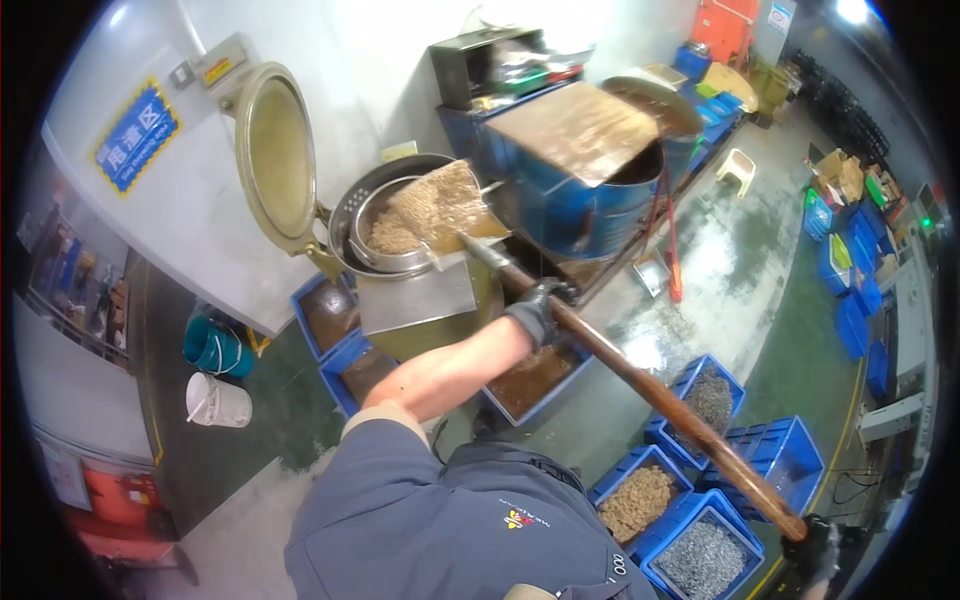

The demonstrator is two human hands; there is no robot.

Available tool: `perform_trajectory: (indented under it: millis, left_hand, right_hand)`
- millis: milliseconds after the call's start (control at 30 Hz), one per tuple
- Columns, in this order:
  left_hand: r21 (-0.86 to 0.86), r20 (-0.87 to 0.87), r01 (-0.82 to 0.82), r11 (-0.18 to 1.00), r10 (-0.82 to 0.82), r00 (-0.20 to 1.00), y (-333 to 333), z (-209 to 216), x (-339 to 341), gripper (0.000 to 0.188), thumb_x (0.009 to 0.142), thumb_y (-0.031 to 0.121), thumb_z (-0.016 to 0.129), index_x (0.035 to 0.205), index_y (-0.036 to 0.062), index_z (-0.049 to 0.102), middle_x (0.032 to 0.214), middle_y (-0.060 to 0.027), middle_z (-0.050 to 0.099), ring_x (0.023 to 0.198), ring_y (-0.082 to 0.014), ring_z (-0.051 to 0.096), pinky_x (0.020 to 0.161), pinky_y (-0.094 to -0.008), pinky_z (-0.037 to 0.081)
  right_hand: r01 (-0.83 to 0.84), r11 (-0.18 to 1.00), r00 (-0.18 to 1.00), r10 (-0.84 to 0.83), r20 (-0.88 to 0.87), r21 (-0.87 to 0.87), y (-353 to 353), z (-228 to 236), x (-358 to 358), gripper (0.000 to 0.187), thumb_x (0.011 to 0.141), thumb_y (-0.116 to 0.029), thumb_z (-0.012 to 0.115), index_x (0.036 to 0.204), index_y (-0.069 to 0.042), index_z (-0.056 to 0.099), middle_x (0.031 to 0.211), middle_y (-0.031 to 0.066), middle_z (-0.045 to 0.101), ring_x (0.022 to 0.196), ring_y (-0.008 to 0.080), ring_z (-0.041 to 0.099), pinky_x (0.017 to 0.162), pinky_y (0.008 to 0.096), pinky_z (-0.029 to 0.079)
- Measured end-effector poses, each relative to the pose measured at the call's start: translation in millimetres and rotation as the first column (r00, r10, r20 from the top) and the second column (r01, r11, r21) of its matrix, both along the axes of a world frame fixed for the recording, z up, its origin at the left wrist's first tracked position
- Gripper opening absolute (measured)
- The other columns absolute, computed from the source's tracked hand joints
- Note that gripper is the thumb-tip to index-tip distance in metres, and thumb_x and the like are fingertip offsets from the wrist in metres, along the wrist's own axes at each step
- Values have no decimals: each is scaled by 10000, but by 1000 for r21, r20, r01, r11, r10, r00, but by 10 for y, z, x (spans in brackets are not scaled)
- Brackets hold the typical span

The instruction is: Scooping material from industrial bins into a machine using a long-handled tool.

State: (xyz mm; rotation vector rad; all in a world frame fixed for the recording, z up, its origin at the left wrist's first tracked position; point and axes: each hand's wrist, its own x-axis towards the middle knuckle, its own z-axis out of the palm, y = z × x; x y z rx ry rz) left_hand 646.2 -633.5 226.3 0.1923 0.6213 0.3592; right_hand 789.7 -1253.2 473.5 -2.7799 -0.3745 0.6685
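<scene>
A shovel [650,388] with a long brown wooden handle slants across the view. My left hand [538,308], in a black glove, is closed round its shaft near the blade. My right hand [818,552], dark-gloved and partly in shadow, wraps the far end of the handle at lower right. The blade, coated with wet tan shavings, tilts over the round metal drum [352,228] of a spinning machine. Tan shavings [392,236] lie in the drum's inner basket beneath it. The machine's round lid [275,160] stands open on the left.
A blue barrel [590,215] with a board on top stands right of the machine. Blue bins [560,395] of brownish liquid surround its base. Blue crates [755,565] of metal chips and shavings sit at lower right. Two buckets [225,405] stand left; a red-handled tool [675,270] lies beyond.
</scene>
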Motion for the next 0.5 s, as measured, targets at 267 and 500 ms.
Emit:
perform_trajectory:
  millis: [267,500]
  left_hand:
    - [55,-111,-187,981,192,975,1464,-469,-1280,102,919,216,598,874,127,570,763,-38,586,763,-224,597,709,-373,513]
    - [312,-419,-155,937,282,863,1477,-721,-1035,107,910,133,545,815,85,541,696,-66,575,630,-268,585,585,-407,500]
  right_hand:
    - [-493,859,758,501,-417,136,1105,-1864,-226,301,717,-212,791,938,-31,696,828,111,707,719,218,677,652,356,547]
    - [93,989,585,37,-810,112,1938,-1563,-863,370,729,-132,778,1053,0,658,796,100,687,668,215,664,638,327,548]
